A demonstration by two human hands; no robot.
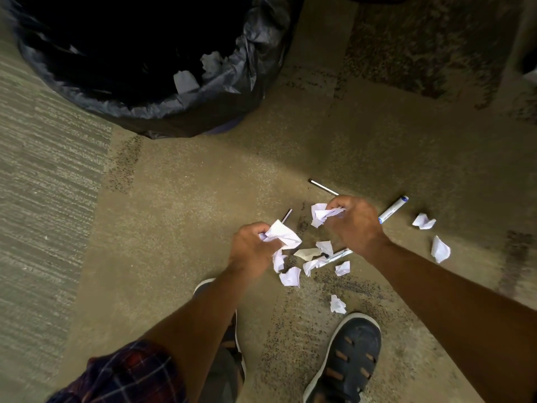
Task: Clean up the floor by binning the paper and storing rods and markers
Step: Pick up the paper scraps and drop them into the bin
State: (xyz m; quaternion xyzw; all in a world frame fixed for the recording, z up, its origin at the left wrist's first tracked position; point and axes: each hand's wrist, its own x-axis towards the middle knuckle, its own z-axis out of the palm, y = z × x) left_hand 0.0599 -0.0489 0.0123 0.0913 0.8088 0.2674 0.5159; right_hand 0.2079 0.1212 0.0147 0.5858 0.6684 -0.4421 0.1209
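My left hand point(250, 250) is shut on a crumpled white paper point(283, 235) just above the floor. To its right, my right hand point(356, 222) grips another crumpled paper point(322, 213). Several torn paper scraps point(312, 261) lie on the carpet between and below the hands, with more point(440, 248) off to the right. A white marker with a blue cap point(393, 210) lies behind my right hand. A second marker point(340, 254) sits among the scraps. One dark metal rod point(322, 186) lies beyond my right hand, another point(286, 215) above my left.
A bin lined with a black bag point(232, 82) stands at the upper left, paper pieces point(186, 81) inside it. My two sandalled feet point(348, 362) stand at the bottom of the view. Tan carpet point(189, 199) stretches between bin and hands.
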